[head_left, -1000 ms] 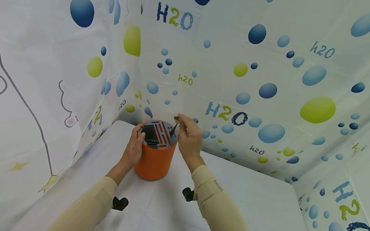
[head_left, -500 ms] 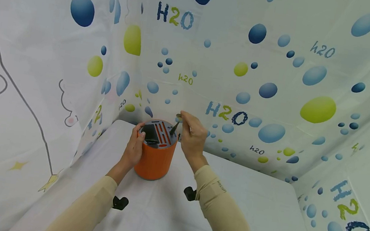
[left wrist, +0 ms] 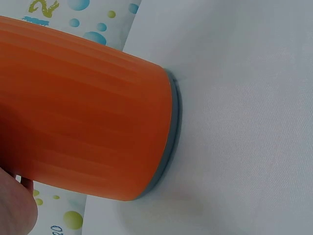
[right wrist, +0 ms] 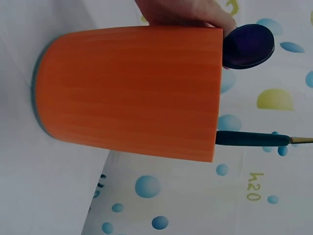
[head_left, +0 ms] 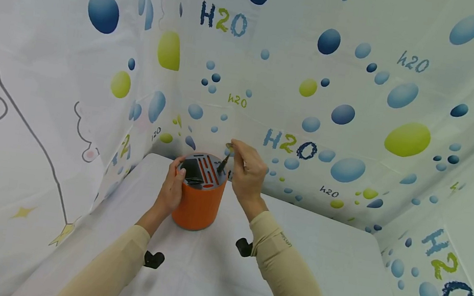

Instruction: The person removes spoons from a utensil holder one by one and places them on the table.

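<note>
An orange utensil holder (head_left: 198,207) with a grey slotted top stands upright on the white-covered table. My left hand (head_left: 171,187) grips its left side, thumb at the rim. In the left wrist view the holder (left wrist: 93,112) shows its grey base. My right hand (head_left: 250,174) is above the right rim, pinching the upper end of a slim tool (head_left: 223,166). Its dark handle stands down in the holder's top. The right wrist view shows this handle (right wrist: 252,138) and a gold-coloured metal neck; the far end is out of frame. A dark glossy oval end (right wrist: 249,46) protrudes near my left fingers.
The white cloth-covered table (head_left: 316,261) reaches the patterned back wall (head_left: 280,84) close behind the holder. A white wall sheet (head_left: 36,118) hangs at the left. Black camera mounts (head_left: 154,260) sit at both wrists.
My right hand has risen slightly and shifted right, and the upper end of the slim tool has gone with it. My left hand and the holder have stayed put.
</note>
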A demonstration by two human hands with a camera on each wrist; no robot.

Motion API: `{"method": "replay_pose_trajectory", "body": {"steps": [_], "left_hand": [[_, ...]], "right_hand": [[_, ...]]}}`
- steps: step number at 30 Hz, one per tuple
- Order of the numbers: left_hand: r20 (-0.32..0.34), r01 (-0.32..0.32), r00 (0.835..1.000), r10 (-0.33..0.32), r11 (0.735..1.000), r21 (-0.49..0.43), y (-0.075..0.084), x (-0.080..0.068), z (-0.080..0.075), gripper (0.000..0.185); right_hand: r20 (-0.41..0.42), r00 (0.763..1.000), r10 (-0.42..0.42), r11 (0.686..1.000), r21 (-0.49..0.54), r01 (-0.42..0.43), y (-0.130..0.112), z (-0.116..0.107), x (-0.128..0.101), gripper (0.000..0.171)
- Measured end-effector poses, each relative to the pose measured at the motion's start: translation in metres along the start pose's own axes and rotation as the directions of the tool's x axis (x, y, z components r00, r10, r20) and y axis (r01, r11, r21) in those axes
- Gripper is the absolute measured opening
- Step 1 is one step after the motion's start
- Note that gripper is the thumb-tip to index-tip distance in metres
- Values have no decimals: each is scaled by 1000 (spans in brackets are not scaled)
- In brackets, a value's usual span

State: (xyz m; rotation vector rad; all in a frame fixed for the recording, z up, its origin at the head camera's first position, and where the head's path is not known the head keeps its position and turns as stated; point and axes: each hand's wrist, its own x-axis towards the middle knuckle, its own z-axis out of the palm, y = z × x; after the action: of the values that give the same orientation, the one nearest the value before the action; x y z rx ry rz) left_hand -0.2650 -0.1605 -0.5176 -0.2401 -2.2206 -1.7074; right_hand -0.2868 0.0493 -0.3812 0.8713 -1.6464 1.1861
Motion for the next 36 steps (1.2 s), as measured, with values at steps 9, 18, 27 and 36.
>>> {"method": "replay_pose_trajectory", "body": {"steps": [9, 18, 27, 36], "left_hand": [[2, 0, 1000, 0, 1000, -6, 2, 1, -1, 50], [-1, 0, 1000, 0, 1000, -20, 0, 0, -1, 50], [-1, 3, 1000, -3, 999, -41, -3, 1, 0, 50], [35, 20, 999, -18, 999, -32, 38, -8, -6, 51]], "right_hand": [[-12, 999, -30, 1000, 2, 30, -5, -2, 5, 18], [-17, 999, -44, 999, -10, 44, -7, -4, 8, 21], [-26, 998, -61, 998, -34, 60, -11, -7, 9, 21], [-21, 1000, -11, 999, -48, 10, -13, -12, 5, 23]]}}
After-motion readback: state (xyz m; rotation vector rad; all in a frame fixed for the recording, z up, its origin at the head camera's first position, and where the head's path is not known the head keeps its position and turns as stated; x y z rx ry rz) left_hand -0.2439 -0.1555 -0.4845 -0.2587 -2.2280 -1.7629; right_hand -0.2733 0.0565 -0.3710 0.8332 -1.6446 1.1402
